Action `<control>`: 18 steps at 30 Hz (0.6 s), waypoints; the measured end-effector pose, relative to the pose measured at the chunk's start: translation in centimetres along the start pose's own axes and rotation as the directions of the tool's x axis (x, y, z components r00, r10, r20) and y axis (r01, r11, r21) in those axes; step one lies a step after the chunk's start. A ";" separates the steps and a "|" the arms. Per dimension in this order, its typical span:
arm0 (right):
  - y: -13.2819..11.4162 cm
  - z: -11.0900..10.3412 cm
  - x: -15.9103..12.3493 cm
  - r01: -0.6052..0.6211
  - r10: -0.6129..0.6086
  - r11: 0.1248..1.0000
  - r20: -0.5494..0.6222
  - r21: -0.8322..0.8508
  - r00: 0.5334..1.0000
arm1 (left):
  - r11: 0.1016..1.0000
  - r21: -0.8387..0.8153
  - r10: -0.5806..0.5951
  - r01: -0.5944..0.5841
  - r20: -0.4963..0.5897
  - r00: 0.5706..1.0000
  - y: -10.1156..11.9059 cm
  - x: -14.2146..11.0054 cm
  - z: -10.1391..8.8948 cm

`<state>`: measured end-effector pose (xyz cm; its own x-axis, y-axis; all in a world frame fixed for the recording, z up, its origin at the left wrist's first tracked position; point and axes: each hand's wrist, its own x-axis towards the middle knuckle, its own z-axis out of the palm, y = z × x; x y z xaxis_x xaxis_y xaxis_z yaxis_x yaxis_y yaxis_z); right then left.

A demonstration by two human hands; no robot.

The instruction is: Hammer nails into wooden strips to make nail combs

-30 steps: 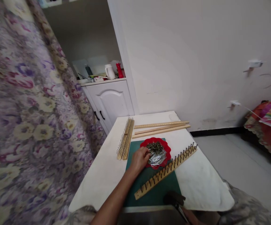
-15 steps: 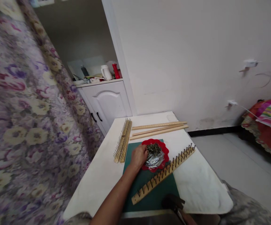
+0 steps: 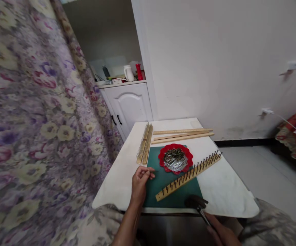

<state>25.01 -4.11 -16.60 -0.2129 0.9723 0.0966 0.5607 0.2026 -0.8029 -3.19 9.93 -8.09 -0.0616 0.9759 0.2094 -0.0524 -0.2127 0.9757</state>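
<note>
Between the fingertips of my left hand (image 3: 140, 177) is a thin dark nail (image 3: 155, 171), held over the left part of the green mat (image 3: 151, 186). Just to its right stands a red scalloped dish (image 3: 162, 149) heaped with silver and dark nails (image 3: 175, 159). My right hand (image 3: 222, 232), low at the front edge, is wrapped round the handle of a claw hammer (image 3: 198, 204), whose head rests over the mat's near right corner. Across the mat slants a wooden strip (image 3: 160, 195) studded with upright dark nails in rows.
Two nail-studded strips (image 3: 145, 145) lie side by side at the table's left. Several plain wooden strips (image 3: 182, 137) lie along the back of the white table (image 3: 225, 189). A floral curtain (image 3: 48, 136) hangs left, and a white cabinet (image 3: 131, 106) stands behind.
My left hand has come out of the red dish, back toward me and left, with a nail in its fingers. The view has shifted; more of my right hand on the hammer shows.
</note>
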 end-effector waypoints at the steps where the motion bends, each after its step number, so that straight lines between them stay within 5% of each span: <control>1: 0.0 0.0 0.0 0.006 -0.006 1.000 0.022 -0.015 1.000 | 1.000 0.006 -0.002 0.003 -0.007 1.000 -0.1 -0.7 -0.4; 6: 0.2 0.2 -0.1 0.001 0.003 0.997 0.050 -0.079 0.999 | 0.967 0.253 -0.015 0.007 0.028 0.999 -0.9 -4.0 -1.7; 11: -0.1 0.3 -0.4 -0.010 0.010 0.996 -0.005 -0.093 1.000 | 0.829 0.555 0.023 -0.071 0.092 0.995 -1.3 -5.9 -1.8; 18: -0.7 0.1 -0.6 -0.052 0.050 0.997 -0.037 -0.060 0.998 | 0.726 0.671 0.065 -0.154 0.156 0.986 -1.3 -6.2 -1.5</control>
<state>24.63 -4.84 -16.19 -0.1549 0.9848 0.0783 0.6182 0.1585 -0.7699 -4.26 4.12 -10.79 0.0914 0.9558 0.2796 0.6400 -0.2715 0.7188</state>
